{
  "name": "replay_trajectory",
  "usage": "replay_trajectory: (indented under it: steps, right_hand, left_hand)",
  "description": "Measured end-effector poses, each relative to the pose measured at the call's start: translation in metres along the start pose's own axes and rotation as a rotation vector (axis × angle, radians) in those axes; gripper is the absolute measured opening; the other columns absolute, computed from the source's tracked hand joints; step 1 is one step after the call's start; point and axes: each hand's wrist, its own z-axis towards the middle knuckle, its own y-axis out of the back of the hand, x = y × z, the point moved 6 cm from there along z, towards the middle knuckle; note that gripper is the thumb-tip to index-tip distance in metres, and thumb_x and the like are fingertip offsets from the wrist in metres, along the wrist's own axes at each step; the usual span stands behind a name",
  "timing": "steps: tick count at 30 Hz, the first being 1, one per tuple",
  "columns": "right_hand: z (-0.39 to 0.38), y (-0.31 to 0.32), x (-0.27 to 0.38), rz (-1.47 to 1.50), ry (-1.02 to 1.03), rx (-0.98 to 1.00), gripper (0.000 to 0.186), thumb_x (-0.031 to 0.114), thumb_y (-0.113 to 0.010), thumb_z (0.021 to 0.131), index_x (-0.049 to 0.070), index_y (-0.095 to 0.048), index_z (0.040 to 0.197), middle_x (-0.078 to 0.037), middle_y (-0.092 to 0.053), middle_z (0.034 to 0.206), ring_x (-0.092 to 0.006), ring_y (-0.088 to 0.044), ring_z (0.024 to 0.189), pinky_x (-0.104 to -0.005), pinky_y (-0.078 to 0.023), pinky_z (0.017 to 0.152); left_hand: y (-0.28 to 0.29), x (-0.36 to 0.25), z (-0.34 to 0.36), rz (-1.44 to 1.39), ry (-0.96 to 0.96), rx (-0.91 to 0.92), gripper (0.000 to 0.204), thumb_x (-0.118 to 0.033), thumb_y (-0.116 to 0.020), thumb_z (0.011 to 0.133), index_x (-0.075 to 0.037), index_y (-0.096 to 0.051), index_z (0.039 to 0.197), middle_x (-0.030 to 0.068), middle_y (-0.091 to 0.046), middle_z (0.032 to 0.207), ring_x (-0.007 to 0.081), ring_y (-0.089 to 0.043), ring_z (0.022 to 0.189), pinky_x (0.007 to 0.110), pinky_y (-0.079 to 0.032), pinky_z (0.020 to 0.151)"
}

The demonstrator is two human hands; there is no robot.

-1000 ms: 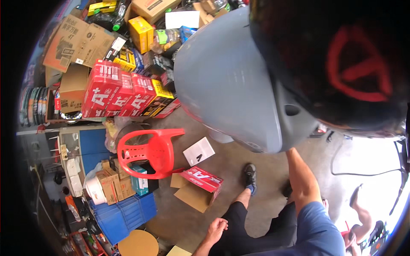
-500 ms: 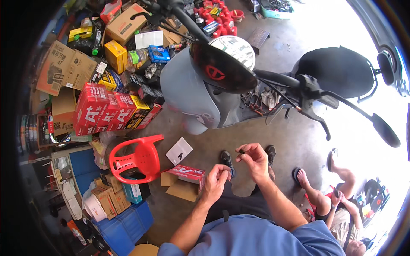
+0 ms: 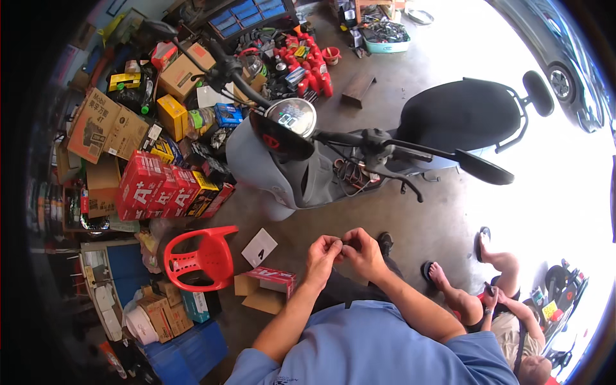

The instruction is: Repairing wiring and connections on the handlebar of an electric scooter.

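Note:
My left hand [image 3: 322, 258] and my right hand [image 3: 365, 256] meet in front of my body, fingertips close together. Both are closed in a pinch. A small dark piece [image 3: 348, 244] shows at the fingertips of my right hand, too small to name. Whatever my left fingers pinch is hidden. Beyond the hands stands a grey scooter [image 3: 256, 167] with a black seat [image 3: 462, 115] and a round lit display [image 3: 292, 117]. Tools and a cable [image 3: 353, 174] lie on its footboard.
At the left are a red plastic chair [image 3: 215, 260], stacked red boxes [image 3: 144, 186] and an open carton [image 3: 260, 298]. A white sheet [image 3: 259, 248] lies on the floor. A seated person [image 3: 510, 324] is at the right, legs stretched toward the scooter. Red bottles [image 3: 314, 70] stand farther back.
My hands have come together from apart, the right moving left toward the left hand. The view has shifted, so the scooter appears farther left and more of the background shows.

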Motion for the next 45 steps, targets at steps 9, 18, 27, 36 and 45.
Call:
replay_trajectory:
  steps: [9, 18, 27, 36, 45]
  right_hand:
    - [-0.018, 0.096, -0.087, 0.625, -0.367, -0.226, 0.016, 0.004, -0.057, 0.088, -0.002, -0.052, 0.102, -0.011, -0.065, 0.09, -0.0144, -0.062, 0.065, -0.0257, -0.053, 0.062]
    - [-0.087, 0.177, -0.144, 0.475, -0.516, -0.39, 0.016, 0.012, -0.055, 0.09, 0.001, -0.055, 0.101, -0.006, -0.06, 0.08, -0.0121, -0.059, 0.06, -0.0252, -0.051, 0.054]
    - [-0.071, 0.17, -0.168, 0.494, -0.579, -0.437, 0.016, 0.008, -0.052, 0.088, -0.001, -0.054, 0.101, -0.007, -0.059, 0.08, -0.0125, -0.058, 0.06, -0.0263, -0.051, 0.053]
    - [0.016, 0.081, -0.152, 0.301, -0.36, -0.245, 0.019, 0.011, -0.053, 0.091, -0.003, -0.057, 0.104, -0.007, -0.062, 0.079, -0.0135, -0.059, 0.061, -0.0263, -0.052, 0.057]
    - [0.024, 0.014, -0.122, 0.273, -0.364, -0.167, 0.014, 0.008, -0.054, 0.09, -0.003, -0.058, 0.097, -0.01, -0.065, 0.081, -0.0189, -0.065, 0.073, -0.0307, -0.054, 0.066]
  left_hand:
    - [-0.081, 0.032, 0.111, 0.439, -0.242, -0.045, 0.016, -0.017, -0.063, 0.087, -0.003, -0.056, 0.091, 0.0076, -0.06, 0.084, 0.0217, -0.06, 0.074, 0.032, -0.049, 0.067]
    - [-0.117, 0.048, 0.234, 1.373, -0.131, -0.146, 0.024, -0.014, -0.055, 0.083, -0.002, -0.062, 0.102, 0.0194, -0.066, 0.098, 0.0374, -0.062, 0.095, 0.048, -0.047, 0.085]
    - [-0.13, 0.054, 0.157, 0.882, -0.304, 0.22, 0.013, -0.011, -0.056, 0.085, -0.003, -0.059, 0.094, 0.0179, -0.066, 0.088, 0.0361, -0.063, 0.086, 0.044, -0.049, 0.075]
    - [-0.096, -0.004, 0.1, 1.066, -0.742, 0.004, 0.015, -0.004, -0.062, 0.078, -0.006, -0.058, 0.092, 0.0098, -0.06, 0.094, 0.0299, -0.056, 0.099, 0.044, -0.039, 0.092]
    - [-0.023, 0.099, 0.089, -0.256, 0.28, -0.053, 0.02, -0.021, -0.052, 0.093, -0.007, -0.058, 0.106, 0.0061, -0.062, 0.092, 0.0218, -0.06, 0.086, 0.035, -0.049, 0.072]
